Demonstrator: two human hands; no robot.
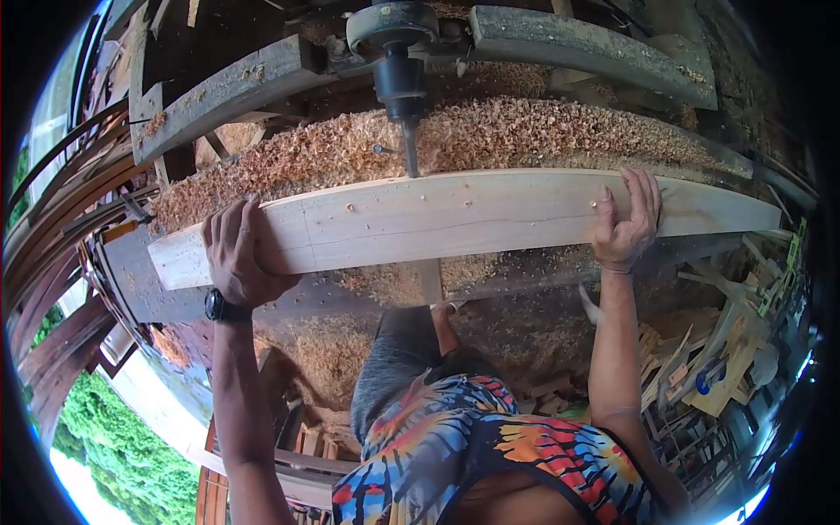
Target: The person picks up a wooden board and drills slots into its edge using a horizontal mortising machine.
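Observation:
A long pale wooden board (394, 223) lies flat across a dark work table, with faint pencil-like lines along its face. My left hand (241, 254) grips the board near its left end, fingers over the far edge and thumb toward me. Toward the right end, my right hand (632, 219) is closed on the board with its fingers curled over the far edge. A metal bit (410, 149) hangs from a black chuck (400, 83) and meets the board's far edge near the middle. Whether it is turning I cannot tell. A few small chips dot the board.
Reddish-brown wood shavings (525, 131) are heaped behind the board. Two curved timber pieces, one at left (236, 87) and one at right (595, 44), flank the machine head. Wood offcuts (713, 359) pile up at the right. Curved wooden strips (61, 210) are stacked at the left.

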